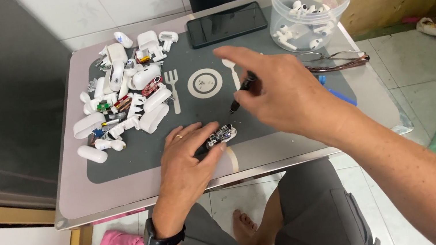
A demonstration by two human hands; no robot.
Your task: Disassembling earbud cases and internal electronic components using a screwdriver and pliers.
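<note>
Tiled floor and a pale wall frame a small metal-edged table (pixel 84 196), topped with a dark grey mat (pixel 135 153) printed with a fork, plate and spoon outline. Across the mat's far left sprawls a heap of opened white earbud cases (pixel 123 94), shells, small boards and batteries all mixed together. At the far right corner stands a clear plastic tub (pixel 311 5) with loose white earbuds inside, a black phone (pixel 226 23) lies face up beside it, and a pair of glasses (pixel 336 59) rests just in front of the tub.

Now the hands. Right hand (pixel 283 94) hangs over the mat's middle, fingers closed around a thin dark screwdriver (pixel 241 92), forefinger stretched out, the tip angled down toward the mat and not yet touching anything. Left hand (pixel 185 157) lies flat near the front edge, fingertips together, pinning a small circuit board (pixel 221 135) against the mat.

By the look of it, this is the approach: board steadied, tool lined up but short of it. The next move, I'd judge, calls for a small, careful descent onto the board, with the left fingertips keeping it from sliding.
</note>
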